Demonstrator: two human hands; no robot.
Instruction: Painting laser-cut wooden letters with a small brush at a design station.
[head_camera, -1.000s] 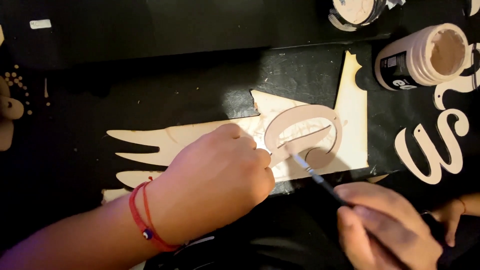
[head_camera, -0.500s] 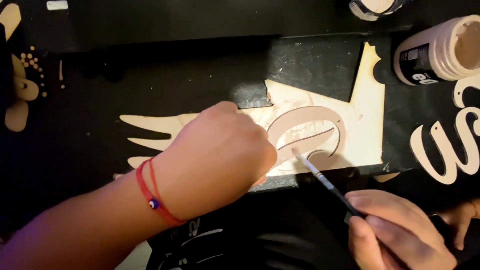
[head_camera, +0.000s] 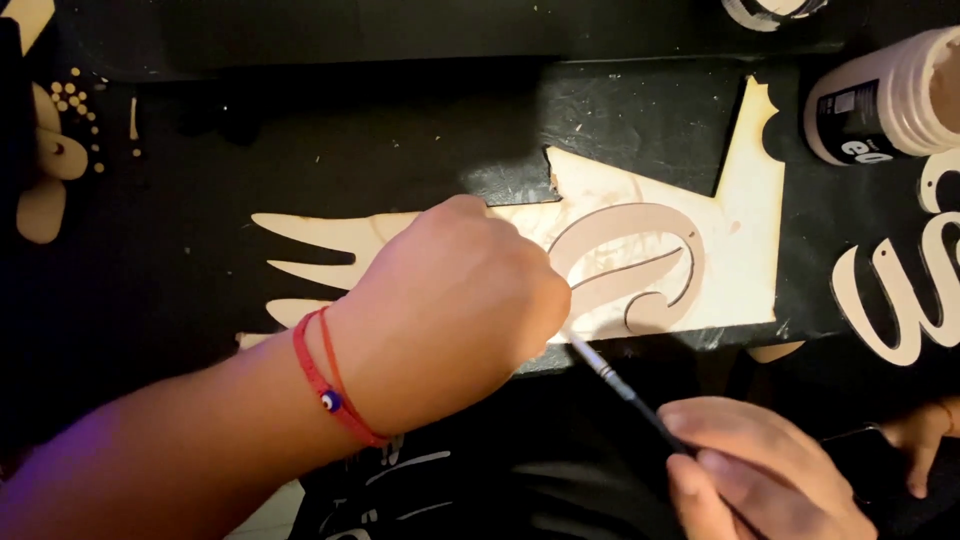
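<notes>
Pressing down near the middle of the bench, the left hand (head_camera: 450, 310) lies closed on the wooden cutout (head_camera: 650, 265); the right hand (head_camera: 760, 470) pinches a thin brush (head_camera: 620, 380) at the bench's near edge.

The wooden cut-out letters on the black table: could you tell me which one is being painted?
The curly letter lying on the pale plywood sheet, beside the left hand; the brush reaches it. The others lie apart at the right edge.

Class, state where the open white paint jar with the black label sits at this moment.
In the head view, the open white paint jar with the black label lies on its side at the upper right, on the black work surface, just right of the pale wooden cut-out sheet.
</notes>
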